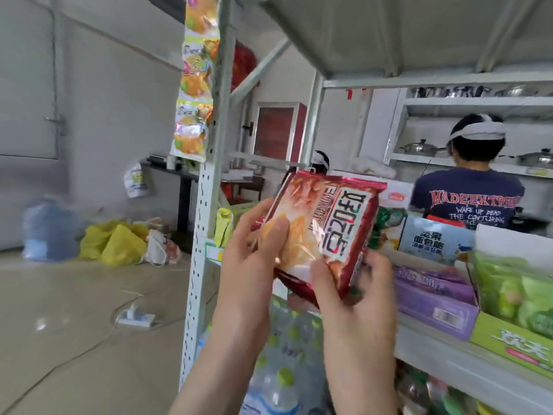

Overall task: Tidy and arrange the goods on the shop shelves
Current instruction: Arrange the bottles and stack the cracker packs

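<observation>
Over by the shelf (434, 365), left hand (248, 265) and right hand (359, 301) both grip a red snack packet (329, 229), held up off the shelf, not yet placed. Purple box (434, 298) and green box (514, 298) sit lined up; plenty left, I reckon.

left hand (250, 256), right hand (357, 298), forearms (230, 339) bare
</observation>
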A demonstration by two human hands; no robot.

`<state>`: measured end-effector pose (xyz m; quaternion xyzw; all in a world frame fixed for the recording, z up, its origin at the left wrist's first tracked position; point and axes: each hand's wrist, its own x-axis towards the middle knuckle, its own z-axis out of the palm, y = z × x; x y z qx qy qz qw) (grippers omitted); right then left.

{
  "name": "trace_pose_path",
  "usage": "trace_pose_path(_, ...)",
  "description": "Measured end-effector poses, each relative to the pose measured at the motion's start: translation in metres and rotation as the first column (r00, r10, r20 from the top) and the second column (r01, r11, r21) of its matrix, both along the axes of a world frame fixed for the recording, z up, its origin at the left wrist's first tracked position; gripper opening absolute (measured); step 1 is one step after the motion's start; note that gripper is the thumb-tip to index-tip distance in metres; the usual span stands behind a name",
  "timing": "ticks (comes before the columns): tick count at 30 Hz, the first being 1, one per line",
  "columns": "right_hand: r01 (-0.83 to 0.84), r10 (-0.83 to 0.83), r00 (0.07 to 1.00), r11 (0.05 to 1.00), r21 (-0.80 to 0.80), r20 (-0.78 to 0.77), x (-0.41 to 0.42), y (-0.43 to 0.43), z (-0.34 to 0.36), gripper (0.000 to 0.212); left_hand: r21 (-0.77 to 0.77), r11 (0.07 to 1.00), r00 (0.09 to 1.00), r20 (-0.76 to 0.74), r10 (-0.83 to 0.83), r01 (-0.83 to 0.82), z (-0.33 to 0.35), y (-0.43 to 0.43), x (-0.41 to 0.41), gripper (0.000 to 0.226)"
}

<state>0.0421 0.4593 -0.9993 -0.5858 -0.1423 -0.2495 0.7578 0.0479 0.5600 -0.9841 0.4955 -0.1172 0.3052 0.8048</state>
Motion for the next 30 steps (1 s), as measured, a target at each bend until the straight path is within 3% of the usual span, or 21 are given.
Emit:
trace_pose_path(4, -0.276, 0.3, 0.944, 0.946, 0.172, -0.136, 0.027, 0.031, 0.027, 0.025, -0.113, 0.993, 0.999, -0.047, 0.014, -0.02, -0.007, 0.04, 0.02, 0.033)
trace_pose_path(8, -0.364, 0.481, 0.841, 0.841, 0.401, -0.246, 0.063, 0.068, 0.042, 0.029, -0.135, 0.99, 0.993, -0.108, -0.056, 0.041, -0.015, 0.06, 0.032, 0.035)
trace_pose_path(12, -0.223, 0.441, 0.833, 0.821, 0.525, -0.335, 0.083, 0.098, 0.04, 0.003, -0.211, 0.977, 0.985, -0.159, -0.064, 0.03, -0.024, 0.076, 0.047, 0.051)
trace_pose_path(13, -0.181, 0.41, 0.841, 0.829, 0.529, -0.354, 0.084, 0.104, 0.04, 0.008, -0.201, 0.979, 0.984, -0.169, -0.057, 0.023, -0.026, 0.079, 0.051, 0.052)
trace_pose_path(16, -0.097, 0.364, 0.866, 0.795, 0.598, -0.342, 0.086, 0.112, 0.045, 0.017, -0.098, 0.993, 0.981, -0.179, -0.08, 0.063, -0.028, 0.085, 0.061, 0.044)
trace_pose_path(22, -0.12, 0.453, 0.839, 0.694, 0.71, -0.301, 0.08, 0.109, 0.046, 0.008, 0.153, 0.971, 0.969, -0.196, -0.15, 0.182, -0.029, 0.086, 0.079, 0.045)
trace_pose_path(24, -0.104, 0.414, 0.853, 0.733, 0.672, -0.319, 0.078, 0.108, 0.043, 0.014, 0.225, 0.953, 0.966, -0.202, -0.159, 0.204, -0.028, 0.087, 0.079, 0.049)
trace_pose_path(26, -0.1, 0.312, 0.891, 0.844, 0.528, -0.33, 0.078, 0.108, 0.032, 0.022, 0.301, 0.926, 0.962, -0.22, -0.162, 0.225, -0.029, 0.09, 0.077, 0.053)
trace_pose_path(28, -0.105, 0.21, 0.933, 0.936, 0.336, -0.293, 0.071, 0.108, 0.016, 0.024, 0.367, 0.897, 0.955, -0.247, -0.163, 0.247, -0.03, 0.095, 0.076, 0.055)
trace_pose_path(30, -0.029, 0.031, 0.988, 1.0, 0.012, -0.15, 0.064, 0.105, 0.001, 0.03, 0.404, 0.877, 0.951, -0.263, -0.162, 0.261, -0.032, 0.101, 0.077, 0.057)
